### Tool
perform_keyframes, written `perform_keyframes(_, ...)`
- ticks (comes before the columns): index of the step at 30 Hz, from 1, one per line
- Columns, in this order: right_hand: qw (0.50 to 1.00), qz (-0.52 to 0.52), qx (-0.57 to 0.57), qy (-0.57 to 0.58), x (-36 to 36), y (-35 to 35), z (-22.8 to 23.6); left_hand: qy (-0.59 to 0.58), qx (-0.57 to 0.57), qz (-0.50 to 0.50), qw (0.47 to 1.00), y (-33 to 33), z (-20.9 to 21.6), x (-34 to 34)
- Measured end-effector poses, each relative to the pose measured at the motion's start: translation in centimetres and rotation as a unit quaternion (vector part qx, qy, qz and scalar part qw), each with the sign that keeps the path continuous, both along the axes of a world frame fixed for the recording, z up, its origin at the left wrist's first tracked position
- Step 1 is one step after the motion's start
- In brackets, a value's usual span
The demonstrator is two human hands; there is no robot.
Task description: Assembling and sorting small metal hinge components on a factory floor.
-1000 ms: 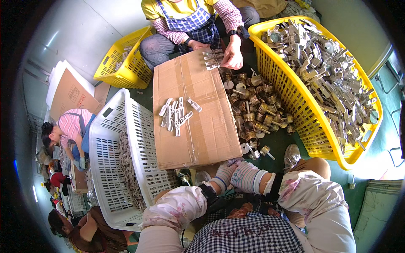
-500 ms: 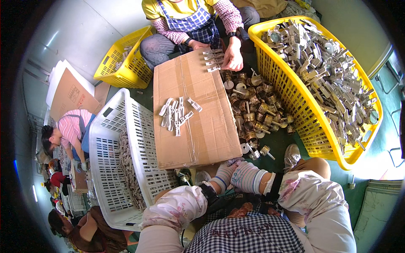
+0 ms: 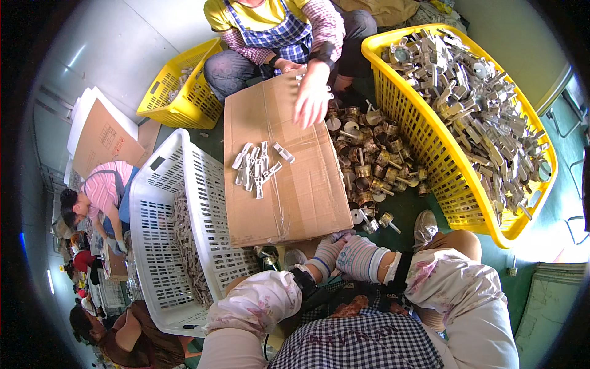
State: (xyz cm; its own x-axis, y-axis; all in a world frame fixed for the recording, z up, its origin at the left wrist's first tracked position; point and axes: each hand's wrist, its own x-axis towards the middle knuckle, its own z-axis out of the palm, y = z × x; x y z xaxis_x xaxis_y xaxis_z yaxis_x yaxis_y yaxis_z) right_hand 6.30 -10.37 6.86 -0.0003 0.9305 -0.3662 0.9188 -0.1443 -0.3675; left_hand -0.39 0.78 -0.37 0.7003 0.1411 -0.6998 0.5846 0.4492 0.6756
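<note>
My left hand (image 3: 326,253) and my right hand (image 3: 361,254), in striped knit gloves, are together at the near edge of a cardboard box (image 3: 301,206). Their fingers look curled in, partly hidden, and what they hold, if anything, does not show. On the box lies a small pile of pale metal lever-like pieces (image 3: 253,169). Across from me, a co-worker's hand (image 3: 312,106) hangs over the far right of the box, fingers pointing down, partly covering a row of similar pieces. The co-worker's other hand (image 3: 286,65) rests at the box's far edge.
Right of the box, brassy cup-shaped parts with stems (image 3: 375,154) are heaped on the floor. Beyond stands a yellow basket (image 3: 424,163) full of metal parts. A white basket (image 3: 157,246) of grey pieces is at left, another yellow basket (image 3: 157,101) behind. Other people work farther left.
The co-worker's hand has moved from the row of pieces at the far right edge toward me and left, over the box. My hands have stayed in place.
</note>
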Motion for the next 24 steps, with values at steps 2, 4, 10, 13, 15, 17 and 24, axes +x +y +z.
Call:
perform_keyframes(2,1.000,0.000,0.002,-0.003,0.0,0.0,0.0,-0.003,-0.008,-0.002,1.000,0.0,-0.3,0.0)
perform_keyframes(4,1.000,-0.001,-0.004,-0.002,0.0,0.1,0.8,-0.004,-0.012,0.002,1.000,0.0,-0.6,-0.1)
perform_keyframes(10,1.000,0.000,-0.005,0.001,0.1,0.1,1.0,-0.013,-0.027,0.005,1.000,0.2,-0.8,-0.2)
perform_keyframes(13,1.000,-0.004,-0.008,0.003,0.0,0.1,0.4,-0.018,-0.023,-0.008,1.000,0.3,-0.3,-0.2)
perform_keyframes(15,1.000,-0.007,-0.006,0.006,-0.1,0.1,0.0,-0.017,-0.012,-0.018,1.000,0.2,0.2,-0.1)
perform_keyframes(17,1.000,-0.002,0.001,0.003,0.0,0.1,-0.3,-0.005,0.001,-0.017,1.000,0.1,0.6,0.1)
perform_keyframes(24,1.000,-0.012,-0.027,0.009,0.2,0.2,1.2,-0.013,-0.014,-0.010,1.000,0.3,-0.5,-0.1)
